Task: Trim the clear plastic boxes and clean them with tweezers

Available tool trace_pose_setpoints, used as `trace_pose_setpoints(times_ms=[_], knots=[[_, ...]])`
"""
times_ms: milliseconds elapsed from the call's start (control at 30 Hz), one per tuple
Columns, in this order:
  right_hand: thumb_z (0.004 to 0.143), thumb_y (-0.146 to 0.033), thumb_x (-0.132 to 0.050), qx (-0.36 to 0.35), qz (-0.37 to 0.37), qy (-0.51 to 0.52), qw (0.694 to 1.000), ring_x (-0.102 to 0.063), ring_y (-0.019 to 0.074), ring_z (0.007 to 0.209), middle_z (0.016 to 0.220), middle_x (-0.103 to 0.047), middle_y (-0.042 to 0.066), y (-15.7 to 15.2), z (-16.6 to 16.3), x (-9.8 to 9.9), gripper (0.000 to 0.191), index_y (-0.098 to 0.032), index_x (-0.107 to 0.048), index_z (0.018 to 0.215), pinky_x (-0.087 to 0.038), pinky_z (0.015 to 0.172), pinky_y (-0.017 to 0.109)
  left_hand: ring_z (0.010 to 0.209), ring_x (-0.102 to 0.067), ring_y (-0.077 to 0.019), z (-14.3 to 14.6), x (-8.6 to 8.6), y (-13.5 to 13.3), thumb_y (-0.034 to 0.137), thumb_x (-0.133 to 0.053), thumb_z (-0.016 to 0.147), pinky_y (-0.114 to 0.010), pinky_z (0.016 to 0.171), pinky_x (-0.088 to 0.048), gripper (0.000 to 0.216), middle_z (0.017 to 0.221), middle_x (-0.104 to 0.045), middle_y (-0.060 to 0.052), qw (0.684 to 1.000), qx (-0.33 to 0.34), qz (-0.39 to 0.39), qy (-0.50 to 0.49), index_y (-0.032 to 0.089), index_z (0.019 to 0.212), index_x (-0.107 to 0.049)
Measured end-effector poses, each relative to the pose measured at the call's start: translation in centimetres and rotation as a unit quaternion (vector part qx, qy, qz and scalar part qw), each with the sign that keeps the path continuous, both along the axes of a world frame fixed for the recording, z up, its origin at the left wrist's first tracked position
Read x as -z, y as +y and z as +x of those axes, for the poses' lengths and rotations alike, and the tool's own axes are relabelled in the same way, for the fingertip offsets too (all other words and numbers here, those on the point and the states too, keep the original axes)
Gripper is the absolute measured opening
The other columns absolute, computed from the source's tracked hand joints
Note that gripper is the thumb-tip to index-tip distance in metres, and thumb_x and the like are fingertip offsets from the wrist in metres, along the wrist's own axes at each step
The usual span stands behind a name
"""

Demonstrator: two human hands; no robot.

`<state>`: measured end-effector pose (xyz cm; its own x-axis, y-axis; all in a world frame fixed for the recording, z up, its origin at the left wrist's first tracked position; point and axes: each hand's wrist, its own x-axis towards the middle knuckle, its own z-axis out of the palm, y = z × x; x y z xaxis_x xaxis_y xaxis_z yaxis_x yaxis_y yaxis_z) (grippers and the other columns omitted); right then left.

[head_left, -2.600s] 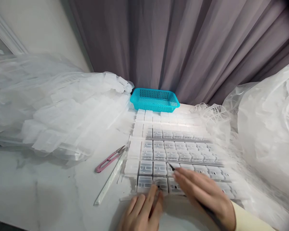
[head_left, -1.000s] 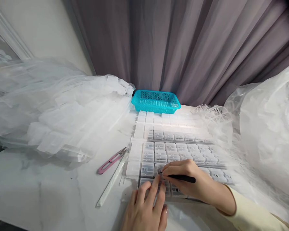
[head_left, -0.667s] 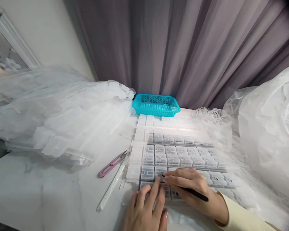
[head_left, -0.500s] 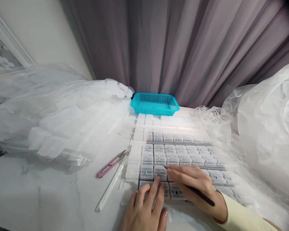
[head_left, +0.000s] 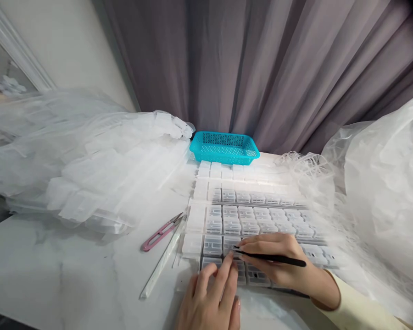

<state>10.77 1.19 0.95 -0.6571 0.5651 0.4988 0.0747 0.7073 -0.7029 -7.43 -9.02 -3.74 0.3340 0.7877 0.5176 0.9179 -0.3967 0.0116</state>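
Note:
Rows of small clear plastic boxes (head_left: 248, 215) lie open in strips on the white marbled table (head_left: 55, 275). My right hand (head_left: 282, 263) pinches thin black tweezers (head_left: 271, 258), whose tip rests at a box in the nearest rows. My left hand (head_left: 211, 300) lies beside it with fingers stretched out, fingertips pressing on the front row of boxes next to the tweezers' tip. A cream sleeve covers my right forearm.
Pink thread snips (head_left: 160, 232) and a clear plastic strip (head_left: 161, 261) lie left of the boxes. A teal mesh basket (head_left: 224, 147) stands at the back by the grey curtain. Clear bags of boxes (head_left: 75, 160) fill the left; a white plastic bag (head_left: 382, 192) and tangled plastic offcuts (head_left: 306, 169) crowd the right.
My right hand has turned the tweezers from slanting down to lying nearly level, tip still at the same front boxes. My left hand has stayed pressed on the front row.

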Motion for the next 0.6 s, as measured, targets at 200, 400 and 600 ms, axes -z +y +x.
trace_pose_setpoints(times_ms=[200,400,600], knots=[[0.09,-0.01,-0.057,-0.004,0.004,-0.014,1.0,-0.072,0.0181,0.084,0.084,-0.073,0.005,0.0,0.0,0.2,0.017,-0.019,-0.068,0.099,-0.059,0.075,0.025,0.097,-0.053,-0.019,-0.2,0.0,0.1,0.022,-0.035,0.095,-0.03,0.077,-0.044,0.037,0.129,-0.061,0.0,1.0,0.01,0.001,0.003,0.016,0.123,-0.058],[0.09,-0.008,-0.055,-0.018,0.071,-0.035,0.997,-0.071,0.0182,0.09,0.099,-0.073,0.007,0.1,0.5,1.2,0.026,-0.021,-0.065,0.11,-0.058,0.077,0.027,0.098,-0.053,-0.0194,0.3,0.4,-0.1,0.022,-0.031,0.097,-0.032,0.078,-0.043,0.038,0.128,-0.062,-0.001,1.0,-0.012,-0.009,-0.018,0.017,0.122,-0.059],[0.089,-0.004,-0.053,-0.019,0.101,-0.025,0.994,-0.07,0.0182,0.09,0.106,-0.072,0.012,-0.2,0.8,1.5,0.026,-0.016,-0.065,0.11,-0.057,0.077,0.026,0.099,-0.053,-0.0197,0.2,0.4,-0.1,0.022,-0.03,0.097,-0.032,0.08,-0.043,0.038,0.131,-0.06,-0.001,1.0,-0.008,-0.015,-0.017,0.017,0.122,-0.059]])
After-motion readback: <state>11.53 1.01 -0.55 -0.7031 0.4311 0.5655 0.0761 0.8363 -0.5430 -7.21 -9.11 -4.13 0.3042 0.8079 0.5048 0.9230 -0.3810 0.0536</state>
